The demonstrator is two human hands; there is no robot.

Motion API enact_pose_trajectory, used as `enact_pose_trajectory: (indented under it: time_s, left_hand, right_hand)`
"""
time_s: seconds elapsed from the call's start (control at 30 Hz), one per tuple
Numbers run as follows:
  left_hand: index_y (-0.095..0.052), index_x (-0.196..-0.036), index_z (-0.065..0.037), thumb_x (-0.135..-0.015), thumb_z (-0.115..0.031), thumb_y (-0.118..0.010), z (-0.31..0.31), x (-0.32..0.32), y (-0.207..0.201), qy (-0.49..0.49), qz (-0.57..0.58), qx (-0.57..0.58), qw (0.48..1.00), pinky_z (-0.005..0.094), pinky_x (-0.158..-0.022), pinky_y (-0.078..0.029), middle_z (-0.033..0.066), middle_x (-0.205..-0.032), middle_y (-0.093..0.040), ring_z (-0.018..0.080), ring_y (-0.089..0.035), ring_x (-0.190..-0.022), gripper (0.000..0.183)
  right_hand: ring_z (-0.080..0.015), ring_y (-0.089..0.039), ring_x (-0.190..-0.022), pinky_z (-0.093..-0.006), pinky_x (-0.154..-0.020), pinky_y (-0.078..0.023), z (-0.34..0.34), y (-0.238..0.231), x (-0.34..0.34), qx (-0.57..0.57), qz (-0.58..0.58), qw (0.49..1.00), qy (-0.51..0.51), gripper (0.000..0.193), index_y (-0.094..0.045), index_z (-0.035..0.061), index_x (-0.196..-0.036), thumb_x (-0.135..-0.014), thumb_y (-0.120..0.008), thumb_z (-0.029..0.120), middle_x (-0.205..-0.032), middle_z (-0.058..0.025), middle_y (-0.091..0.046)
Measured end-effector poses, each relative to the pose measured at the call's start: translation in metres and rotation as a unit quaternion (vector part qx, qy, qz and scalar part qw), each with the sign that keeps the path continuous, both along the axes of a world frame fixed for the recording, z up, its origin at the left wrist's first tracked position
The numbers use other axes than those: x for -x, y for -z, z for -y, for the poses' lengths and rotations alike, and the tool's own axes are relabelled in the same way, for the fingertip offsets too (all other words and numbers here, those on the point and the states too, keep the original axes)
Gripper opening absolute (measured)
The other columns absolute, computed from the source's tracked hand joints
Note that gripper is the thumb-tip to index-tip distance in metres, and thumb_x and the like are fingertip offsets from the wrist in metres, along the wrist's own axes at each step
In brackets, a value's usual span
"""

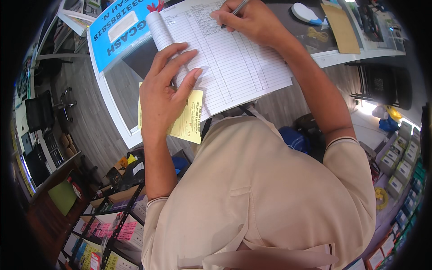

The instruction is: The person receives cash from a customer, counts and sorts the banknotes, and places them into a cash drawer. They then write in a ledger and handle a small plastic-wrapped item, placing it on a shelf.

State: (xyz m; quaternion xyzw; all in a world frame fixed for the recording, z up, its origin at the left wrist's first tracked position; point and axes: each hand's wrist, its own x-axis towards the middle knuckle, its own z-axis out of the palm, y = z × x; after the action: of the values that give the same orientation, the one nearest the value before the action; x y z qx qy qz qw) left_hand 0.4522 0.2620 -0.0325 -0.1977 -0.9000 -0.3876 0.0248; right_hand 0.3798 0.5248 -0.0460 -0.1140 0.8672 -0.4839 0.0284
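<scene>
A ruled notebook (243, 74) lies on a glass-topped counter, its turned pages curled into a roll along the left. Columns are drawn down the page, and handwriting fills lines near its top. My right hand (254, 22) grips a dark pen (240, 7), its tip at the written lines. Fingers spread, my left hand (165, 87) rests on the notebook's left side and the curled pages. Under that hand's palm and wrist, a yellow printed slip (191, 119) sticks out at the counter's near edge; how much of it the hand covers is hidden.
A blue printed sign (118, 29) lies on the counter to the left. On the right are a white and blue oval object (306, 13), a coiled cord (317, 33) and a brown envelope (340, 29). Shelves of boxes (112, 229) stand at lower left; a black chair (40, 110) is farther left.
</scene>
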Motion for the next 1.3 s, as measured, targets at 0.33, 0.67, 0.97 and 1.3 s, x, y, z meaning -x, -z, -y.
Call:
enact_pose_trajectory:
  time_s: [0.33,0.67,0.97,1.3]
  left_hand:
    - [-0.078,-0.121,-0.020,-0.088,-0.029,-0.079,0.000,0.000,-0.001,-0.005,0.004,0.009,1.000,0.0317,-0.080,-0.060,-0.0018,-0.136,-0.066,0.0188,-0.070,-0.112,0.033]
    - [-0.077,-0.122,-0.020,-0.089,-0.027,-0.078,-0.001,-0.003,-0.008,-0.012,0.025,0.005,1.000,0.0322,-0.082,-0.060,-0.0012,-0.137,-0.066,0.0200,-0.071,-0.111,0.034]
    - [-0.076,-0.124,-0.017,-0.091,-0.022,-0.075,-0.004,-0.003,-0.014,-0.012,0.069,-0.012,0.998,0.0344,-0.094,-0.055,0.0015,-0.138,-0.065,0.0222,-0.065,-0.122,0.033]
    - [-0.076,-0.121,-0.017,-0.089,-0.025,-0.079,-0.003,-0.002,-0.009,-0.010,0.036,-0.011,0.999,0.0325,-0.081,-0.059,-0.0004,-0.135,-0.066,0.0211,-0.070,-0.111,0.034]
  right_hand:
    - [-0.0162,-0.061,-0.066,-0.0349,-0.062,-0.048,0.000,0.001,0.003,0.003,0.033,0.999,-0.001,0.034,-0.071,0.0014,-0.086,-0.099,-0.068,0.032,-0.070,-0.0081,-0.068]
    - [-0.0059,-0.058,-0.068,-0.0252,-0.062,-0.043,-0.020,0.005,-0.006,-0.001,0.015,0.999,0.052,0.035,-0.077,0.0045,-0.096,-0.097,-0.073,0.039,-0.074,0.0007,-0.067]
    - [-0.0113,-0.062,-0.065,-0.0276,-0.061,-0.046,-0.017,0.018,-0.006,0.024,-0.027,0.998,0.048,0.042,-0.080,0.0081,-0.095,-0.095,-0.070,0.049,-0.071,-0.0031,-0.071]
    - [-0.0113,-0.061,-0.064,-0.0295,-0.063,-0.046,-0.017,0.011,-0.006,-0.028,-0.006,0.999,0.036,0.042,-0.078,0.0077,-0.091,-0.095,-0.069,0.049,-0.069,-0.0039,-0.069]
